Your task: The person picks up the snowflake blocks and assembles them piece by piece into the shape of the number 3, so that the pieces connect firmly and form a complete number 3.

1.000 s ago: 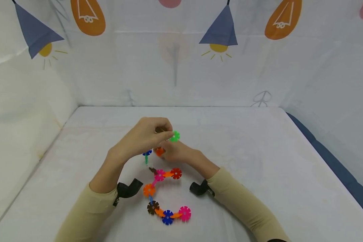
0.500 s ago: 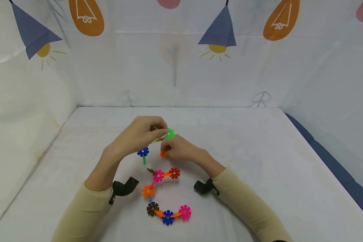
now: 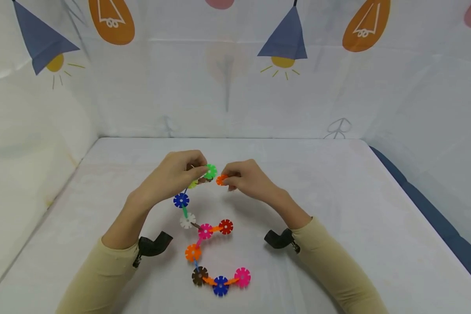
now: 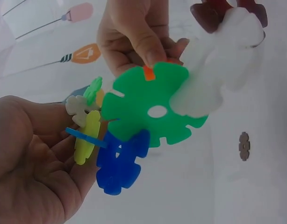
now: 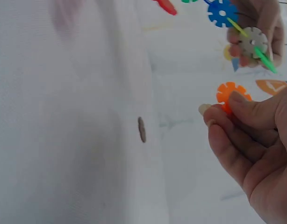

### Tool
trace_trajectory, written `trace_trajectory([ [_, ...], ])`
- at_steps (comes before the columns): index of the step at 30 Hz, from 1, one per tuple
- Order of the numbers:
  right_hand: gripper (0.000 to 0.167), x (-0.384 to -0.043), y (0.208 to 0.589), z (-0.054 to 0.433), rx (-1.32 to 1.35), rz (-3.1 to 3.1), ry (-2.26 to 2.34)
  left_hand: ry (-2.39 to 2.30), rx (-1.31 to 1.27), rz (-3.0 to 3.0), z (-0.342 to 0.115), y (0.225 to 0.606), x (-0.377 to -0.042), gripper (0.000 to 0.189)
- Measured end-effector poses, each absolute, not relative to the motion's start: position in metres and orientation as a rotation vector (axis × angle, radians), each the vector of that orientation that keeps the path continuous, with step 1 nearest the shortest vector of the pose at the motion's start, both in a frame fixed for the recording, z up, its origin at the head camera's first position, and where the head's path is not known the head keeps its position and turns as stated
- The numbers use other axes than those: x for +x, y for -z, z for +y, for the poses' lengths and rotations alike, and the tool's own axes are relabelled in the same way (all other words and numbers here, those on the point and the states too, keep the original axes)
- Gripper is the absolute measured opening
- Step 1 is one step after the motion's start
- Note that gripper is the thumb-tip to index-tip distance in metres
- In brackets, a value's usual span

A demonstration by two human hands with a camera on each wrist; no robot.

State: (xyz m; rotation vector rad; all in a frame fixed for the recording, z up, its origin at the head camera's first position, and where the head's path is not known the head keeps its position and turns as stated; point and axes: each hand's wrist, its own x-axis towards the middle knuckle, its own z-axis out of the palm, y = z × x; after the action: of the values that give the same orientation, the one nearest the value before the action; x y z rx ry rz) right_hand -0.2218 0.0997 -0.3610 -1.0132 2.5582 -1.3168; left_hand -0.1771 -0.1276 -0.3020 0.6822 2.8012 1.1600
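A chain of notched, flower-shaped plastic interlocking discs winds across the middle of the table in the head view. My left hand [image 3: 176,173] pinches its far end, close to a bright green disc [image 3: 210,171] and a yellow disc [image 4: 87,140]. From there the chain runs down past a blue disc [image 3: 181,200] and a white disc [image 3: 187,220] to a pink disc [image 3: 242,277] at the near end. A red disc [image 3: 226,226] ends a side branch. My right hand [image 3: 252,179] pinches a separate orange disc [image 5: 231,93] between thumb and fingers, slightly right of the green disc.
A white cloth covers the table [image 3: 329,192]. A printed white curtain [image 3: 204,100] hangs behind it. A small brown notched piece [image 5: 141,129] shows against the white in both wrist views. Black wrist cameras [image 3: 155,244] sit on both sleeves.
My right hand has drawn out from below the left hand, moving right and up with the orange disc. My left hand has shifted left with the chain's end, uncovering blue and white discs.
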Motion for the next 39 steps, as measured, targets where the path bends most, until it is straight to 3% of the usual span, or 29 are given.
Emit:
trace_trajectory([
  [14,0.011,-0.208,0.335,0.108,-1.043,2.658,1.496,-1.236,0.649,2.771,-0.129,0.302,-0.178,0.010],
  [28,0.014,-0.203,0.337,0.105,-1.387,2.662,1.525,-1.360,0.612,2.706,-0.126,0.303,-0.176,0.010],
  [39,0.009,-0.199,0.333,0.106,-1.405,2.662,1.606,-1.416,0.580,2.659,-0.126,0.303,-0.178,0.014],
])
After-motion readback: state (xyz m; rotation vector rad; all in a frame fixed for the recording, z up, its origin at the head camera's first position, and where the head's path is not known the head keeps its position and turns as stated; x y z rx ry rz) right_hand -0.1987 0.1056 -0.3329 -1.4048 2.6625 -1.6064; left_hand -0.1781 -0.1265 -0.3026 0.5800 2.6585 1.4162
